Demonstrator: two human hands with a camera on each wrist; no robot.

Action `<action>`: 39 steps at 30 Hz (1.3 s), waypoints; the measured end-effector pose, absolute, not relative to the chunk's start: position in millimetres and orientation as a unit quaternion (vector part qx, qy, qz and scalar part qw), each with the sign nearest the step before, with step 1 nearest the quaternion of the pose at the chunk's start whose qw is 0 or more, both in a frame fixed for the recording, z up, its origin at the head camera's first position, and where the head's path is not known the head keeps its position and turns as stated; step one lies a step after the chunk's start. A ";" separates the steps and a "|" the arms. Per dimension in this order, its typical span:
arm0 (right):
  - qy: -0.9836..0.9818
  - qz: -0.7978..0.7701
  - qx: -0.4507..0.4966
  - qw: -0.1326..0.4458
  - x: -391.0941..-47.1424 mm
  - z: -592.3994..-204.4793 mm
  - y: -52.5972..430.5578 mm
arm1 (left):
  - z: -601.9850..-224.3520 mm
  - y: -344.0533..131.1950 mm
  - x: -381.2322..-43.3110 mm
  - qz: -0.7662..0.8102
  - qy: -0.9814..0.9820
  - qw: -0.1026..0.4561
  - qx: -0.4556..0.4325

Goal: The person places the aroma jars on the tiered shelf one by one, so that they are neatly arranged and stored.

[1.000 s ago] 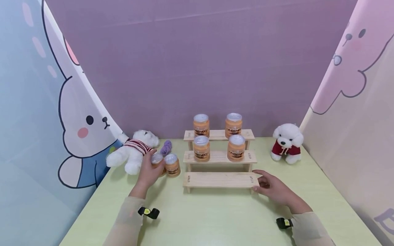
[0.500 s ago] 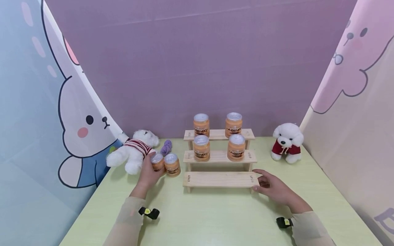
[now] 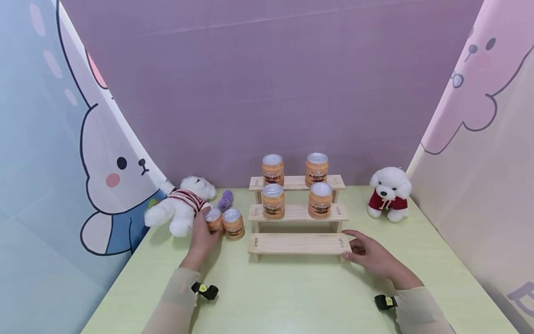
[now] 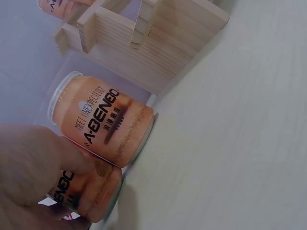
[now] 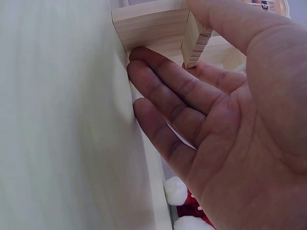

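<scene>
On the table at left, my left hand (image 3: 203, 242) holds an orange can (image 3: 214, 223) with a silvery top and dark lettering. Its thumb lies across that can's side in the left wrist view. A matching can (image 4: 105, 117) stands right against it, upright. My right hand (image 3: 369, 253) is at the right end of a three-step wooden display rack (image 3: 300, 242), pinching the end of the lowest step between thumb and forefinger. In the right wrist view the other fingers (image 5: 165, 91) stretch out by the table surface, beneath the step.
Two orange cans (image 3: 273, 202) stand on the middle step and two more (image 3: 317, 170) on the top one. A white plush toy in stripes (image 3: 181, 204) lies at left beside a purple yarn bundle (image 3: 225, 200). A plush dog in red (image 3: 389, 195) sits at right.
My left hand has shifted slightly and more of the held can's front shows. My left forearm moved a little to the right. The right hand and the rack stay put.
</scene>
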State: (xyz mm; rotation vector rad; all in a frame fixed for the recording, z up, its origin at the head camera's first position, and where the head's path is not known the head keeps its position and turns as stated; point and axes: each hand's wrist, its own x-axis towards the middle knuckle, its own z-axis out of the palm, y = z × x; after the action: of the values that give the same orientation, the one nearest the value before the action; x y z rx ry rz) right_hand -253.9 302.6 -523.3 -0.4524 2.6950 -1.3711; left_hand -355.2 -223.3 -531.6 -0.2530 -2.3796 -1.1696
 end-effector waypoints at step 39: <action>0.882 -0.440 -0.166 0.033 -253.3 -523.2 304.0 | -495.2 -201.5 -333.6 -0.359 -0.831 0.418 -0.075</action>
State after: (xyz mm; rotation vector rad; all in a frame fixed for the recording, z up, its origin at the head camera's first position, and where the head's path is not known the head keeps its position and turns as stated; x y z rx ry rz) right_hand -253.3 304.0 -523.2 -0.5103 2.7128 -1.3548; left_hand -333.6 -201.5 -495.2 -0.1889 -2.0852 -0.9012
